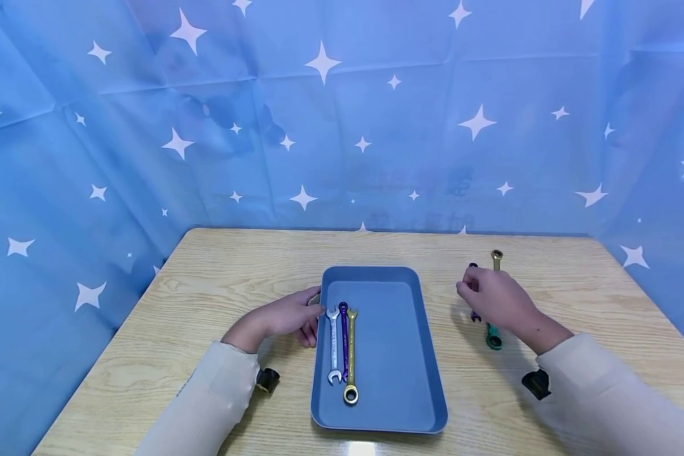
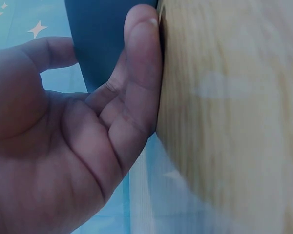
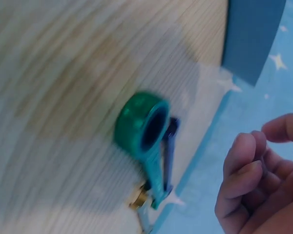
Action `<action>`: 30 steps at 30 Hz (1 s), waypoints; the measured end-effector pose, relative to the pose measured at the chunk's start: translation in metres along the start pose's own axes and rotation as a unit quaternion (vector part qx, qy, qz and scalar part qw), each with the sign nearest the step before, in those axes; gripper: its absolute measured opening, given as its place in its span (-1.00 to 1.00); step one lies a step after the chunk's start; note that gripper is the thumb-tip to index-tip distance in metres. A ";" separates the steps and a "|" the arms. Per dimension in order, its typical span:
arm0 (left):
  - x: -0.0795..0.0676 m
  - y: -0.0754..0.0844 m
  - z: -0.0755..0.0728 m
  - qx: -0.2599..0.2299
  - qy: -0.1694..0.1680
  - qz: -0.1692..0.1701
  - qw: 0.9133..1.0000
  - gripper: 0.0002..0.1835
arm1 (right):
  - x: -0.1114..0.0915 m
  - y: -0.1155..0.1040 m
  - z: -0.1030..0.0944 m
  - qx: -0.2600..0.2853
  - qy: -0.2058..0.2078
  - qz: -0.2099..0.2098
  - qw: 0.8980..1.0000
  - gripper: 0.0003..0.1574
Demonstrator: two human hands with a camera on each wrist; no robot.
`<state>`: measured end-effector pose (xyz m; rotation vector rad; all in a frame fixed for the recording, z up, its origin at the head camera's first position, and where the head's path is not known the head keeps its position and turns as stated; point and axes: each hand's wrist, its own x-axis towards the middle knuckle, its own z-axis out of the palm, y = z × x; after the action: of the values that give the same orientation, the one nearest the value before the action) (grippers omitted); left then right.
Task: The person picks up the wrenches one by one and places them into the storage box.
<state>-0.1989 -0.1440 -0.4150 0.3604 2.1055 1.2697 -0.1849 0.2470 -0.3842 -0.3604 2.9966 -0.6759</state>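
My left hand [image 1: 287, 320] holds the left side of the blue-grey tray [image 1: 390, 427], its thumb at the rim and its other fingers [image 2: 141, 63] against the outer wall. Three combination wrenches lie lengthwise in the tray's left half: a silver wrench [image 1: 334, 345], a purple wrench [image 1: 344, 308] and a gold wrench [image 1: 351, 364]. Over on the right, my right hand [image 1: 498, 301] hovers above more wrenches, fingers loosely bent and nothing between them. Beneath it show a green wrench [image 3: 141, 126], a second purple wrench [image 3: 169, 151] and a gold-coloured wrench end [image 1: 496, 256], partly hidden by the hand.
A light wood table [image 1: 251, 253] carries everything. Behind it and at both sides hangs a blue cloth [image 1: 342, 139] with white stars. Each sleeve has a black device at the cuff, one [image 1: 268, 380] at left and one [image 1: 537, 384] at right.
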 end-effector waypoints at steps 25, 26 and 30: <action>0.000 0.000 -0.001 0.003 0.000 0.002 1.000 -0.28 | 0.005 0.043 -0.006 -0.043 -0.046 0.070 0.996 -0.63; 0.000 0.000 -0.001 0.002 -0.001 0.003 1.000 -0.28 | 0.005 0.044 -0.006 -0.045 -0.048 0.072 0.995 -0.62; 0.000 0.000 -0.001 -0.001 -0.004 0.002 1.000 -0.29 | 0.006 0.047 -0.005 -0.050 -0.057 0.078 0.994 -0.64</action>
<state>-0.1995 -0.1447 -0.4148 0.3682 2.0972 1.2706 -0.2014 0.2890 -0.3994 -0.1593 2.9175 -0.4751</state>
